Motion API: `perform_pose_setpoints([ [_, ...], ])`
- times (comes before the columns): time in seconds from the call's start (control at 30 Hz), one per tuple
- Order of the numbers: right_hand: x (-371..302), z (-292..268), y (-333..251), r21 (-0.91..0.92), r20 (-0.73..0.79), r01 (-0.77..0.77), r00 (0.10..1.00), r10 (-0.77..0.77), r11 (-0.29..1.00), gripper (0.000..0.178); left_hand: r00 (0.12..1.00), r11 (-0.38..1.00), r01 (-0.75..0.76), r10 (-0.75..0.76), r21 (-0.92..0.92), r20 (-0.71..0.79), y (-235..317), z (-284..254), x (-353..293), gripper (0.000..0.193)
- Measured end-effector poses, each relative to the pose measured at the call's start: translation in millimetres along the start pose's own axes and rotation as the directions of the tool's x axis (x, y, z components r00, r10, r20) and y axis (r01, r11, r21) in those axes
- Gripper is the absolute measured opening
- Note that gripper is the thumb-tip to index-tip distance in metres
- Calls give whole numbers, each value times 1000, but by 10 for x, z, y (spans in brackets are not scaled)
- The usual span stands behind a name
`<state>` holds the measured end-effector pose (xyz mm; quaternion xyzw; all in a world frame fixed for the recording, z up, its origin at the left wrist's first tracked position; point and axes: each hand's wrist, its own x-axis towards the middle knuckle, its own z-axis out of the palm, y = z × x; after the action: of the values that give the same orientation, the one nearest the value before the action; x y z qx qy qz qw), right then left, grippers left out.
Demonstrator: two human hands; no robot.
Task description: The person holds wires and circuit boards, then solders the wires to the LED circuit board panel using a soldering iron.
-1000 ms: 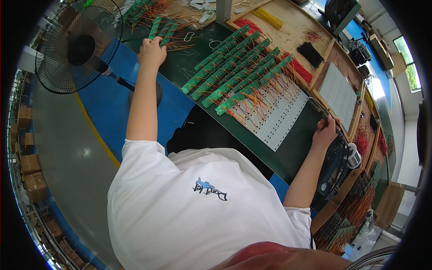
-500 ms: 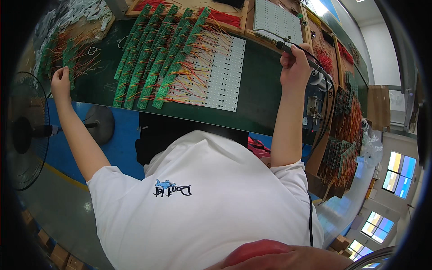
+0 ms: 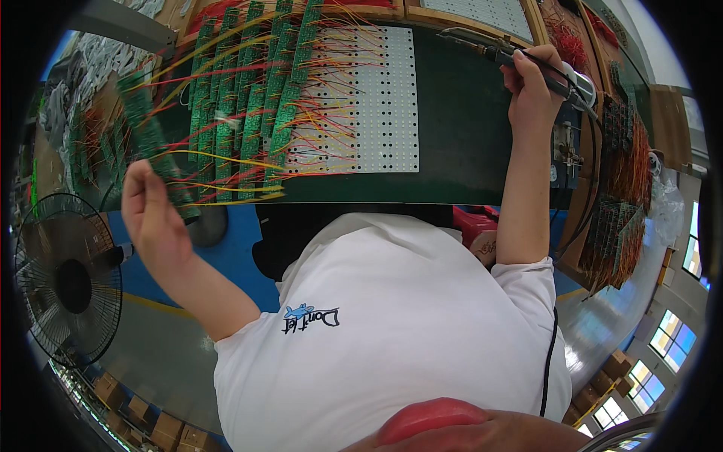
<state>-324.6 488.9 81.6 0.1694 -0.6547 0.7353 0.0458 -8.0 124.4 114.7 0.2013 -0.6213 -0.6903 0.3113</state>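
Note:
Held up at the left edge of the bench is a long green circuit board strip (image 3: 143,120) with red and yellow wires trailing to the right. My left hand (image 3: 157,218) pinches its near part, and the strip is slightly blurred. My right hand (image 3: 533,90) is closed around the black handle of a soldering iron (image 3: 493,54), whose thin metal tip points left over the far side of the bench. Between the hands, several wired circuit board strips (image 3: 248,98) lie side by side, partly on a white panel with rows of dots (image 3: 376,105).
More wired boards (image 3: 94,154) lie at the far left, with others stacked at the right (image 3: 614,233). A standing fan (image 3: 71,286) is beside my left arm. Wooden trays (image 3: 474,29) line the back of the green bench (image 3: 459,143). Black cables (image 3: 595,173) hang by my right forearm.
My left hand has lifted a wired strip from the left pile and brought it rightward and nearer. My right hand still holds the soldering iron. The head view has shifted.

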Motion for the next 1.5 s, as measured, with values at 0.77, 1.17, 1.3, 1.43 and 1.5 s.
perform_pose_setpoints([
  [0.77, -85, -60, 335, -39, -107, -53, 993, 48, 998, 23, 961, -29, -213, 176, 977, 215, -756, 1406, -189, 15],
  [1.17, -48, -215, 499, 29, -227, -114, 967, 118, 993, 18, 410, 329, -880, 160, 343, 898, -1138, 2481, -857, 10],
  [1.3, -57, -70, 407, 68, -266, -129, 953, 143, 989, 16, 440, 156, -897, 252, 413, 862, -1188, 2438, -1009, 10],
  [1.43, -25, -155, 492, 65, -242, -113, 962, 125, 991, 14, 513, 206, -858, 292, 470, 807, -931, 2246, -746, 7],
  [1.5, -35, -173, 483, 55, -268, -137, 952, 147, 989, 14, 680, 284, -734, 298, 618, 670, -579, 1883, -354, 5],
])
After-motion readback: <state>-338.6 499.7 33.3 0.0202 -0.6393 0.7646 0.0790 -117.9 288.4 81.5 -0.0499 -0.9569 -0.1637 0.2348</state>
